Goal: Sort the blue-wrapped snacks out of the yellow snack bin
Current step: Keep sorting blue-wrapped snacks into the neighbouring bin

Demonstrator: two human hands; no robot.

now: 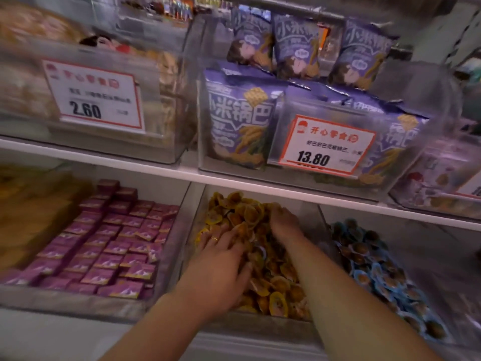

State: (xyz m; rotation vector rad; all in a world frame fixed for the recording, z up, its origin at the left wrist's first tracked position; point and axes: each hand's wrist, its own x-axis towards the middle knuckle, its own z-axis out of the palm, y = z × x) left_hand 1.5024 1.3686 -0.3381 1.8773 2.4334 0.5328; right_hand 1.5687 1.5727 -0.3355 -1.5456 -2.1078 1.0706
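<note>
Both hands dig in the yellow snack bin (192,204), left hand (221,259) with fingers spread flat, right hand (283,220) curled into the pile, probably searching a blue-wrapped snack (260,252) lying between them.

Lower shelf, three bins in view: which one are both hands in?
The middle bin, with yellow-wrapped snacks. Left hand and right hand are in it; pink-packet and blue-wrapped bins flank it.

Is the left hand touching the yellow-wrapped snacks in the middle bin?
Touching. The head view shows the left hand lying on the yellow-wrapped snacks, fingers spread across the pile.
</note>
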